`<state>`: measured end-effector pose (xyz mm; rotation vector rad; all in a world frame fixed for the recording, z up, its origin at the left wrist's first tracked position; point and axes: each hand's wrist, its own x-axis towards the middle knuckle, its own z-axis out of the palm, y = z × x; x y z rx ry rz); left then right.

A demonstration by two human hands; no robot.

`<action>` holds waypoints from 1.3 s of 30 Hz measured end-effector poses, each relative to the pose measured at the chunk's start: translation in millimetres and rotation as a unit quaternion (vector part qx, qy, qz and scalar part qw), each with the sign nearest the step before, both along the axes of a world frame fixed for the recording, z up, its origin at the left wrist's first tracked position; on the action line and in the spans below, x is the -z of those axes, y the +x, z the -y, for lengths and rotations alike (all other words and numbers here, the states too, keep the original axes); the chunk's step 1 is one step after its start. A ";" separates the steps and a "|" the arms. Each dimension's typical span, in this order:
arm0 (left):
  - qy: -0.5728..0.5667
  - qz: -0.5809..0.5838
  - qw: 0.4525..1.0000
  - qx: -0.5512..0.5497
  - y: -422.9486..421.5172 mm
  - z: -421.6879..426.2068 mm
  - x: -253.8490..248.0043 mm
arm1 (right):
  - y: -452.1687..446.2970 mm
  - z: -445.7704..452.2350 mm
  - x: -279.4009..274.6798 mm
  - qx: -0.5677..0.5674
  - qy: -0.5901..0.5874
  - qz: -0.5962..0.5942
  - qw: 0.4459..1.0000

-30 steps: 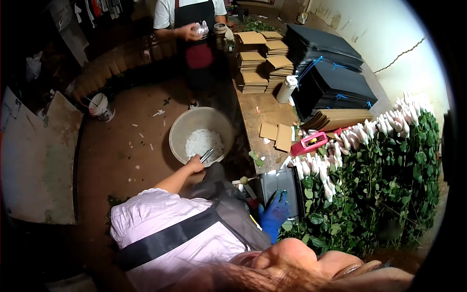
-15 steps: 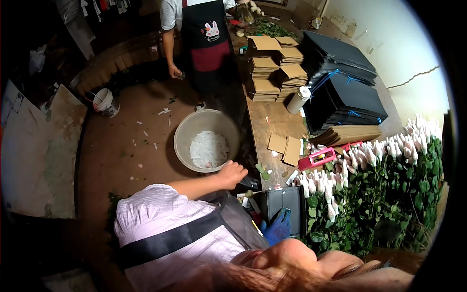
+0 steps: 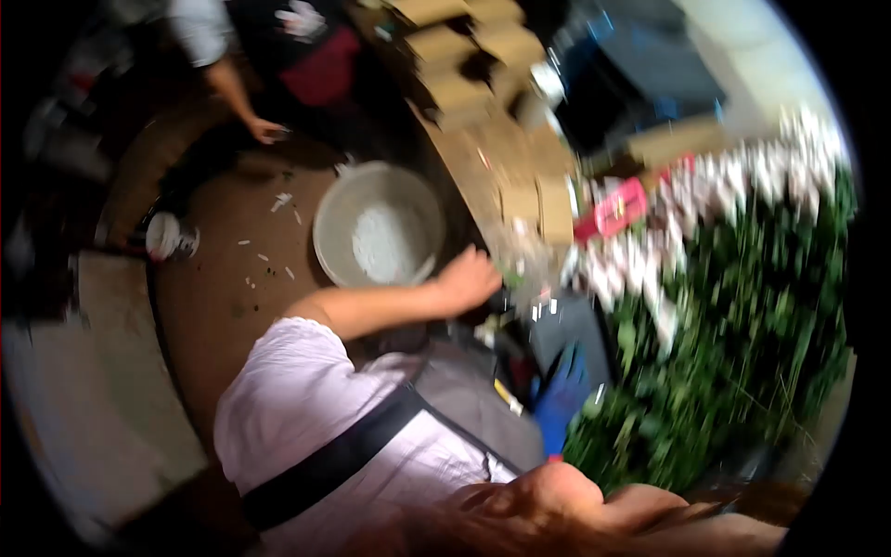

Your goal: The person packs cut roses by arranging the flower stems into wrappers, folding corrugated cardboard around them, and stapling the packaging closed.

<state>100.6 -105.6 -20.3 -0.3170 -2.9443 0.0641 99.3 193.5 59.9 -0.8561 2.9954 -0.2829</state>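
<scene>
My left hand, bare and blurred, is closed near the table's edge, to the right of a large pale tub with white pieces in it. A pale, see-through smear shows just beyond its fingers; what the hand holds is not clear. My right hand, in a blue glove, lies with fingers stretched out on a dark tray. Beside the tray are bunches of green-stemmed flowers with white-wrapped heads.
A pink tape dispenser and brown card pieces lie on the wooden table. Behind are card stacks and dark stacked sheets. A person stands past the tub. A small bucket is on the floor.
My left hand, earlier at the tub with a metal tool, has moved right toward the table; the tool no longer shows. The view has shifted. The other person's hand has lowered.
</scene>
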 end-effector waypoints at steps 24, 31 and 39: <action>-0.114 -0.031 0.923 0.368 -52.7 8.1 -49.3 | -3.5 10.7 -14.9 0.062 0.036 0.062 0.996; -0.011 0.084 0.894 0.439 -97.8 -0.2 -40.9 | -5.7 11.5 -16.3 0.065 0.028 0.059 0.996; 0.077 -0.039 0.828 0.554 -158.4 8.7 -20.0 | -2.5 11.5 -16.4 0.079 0.015 0.057 0.995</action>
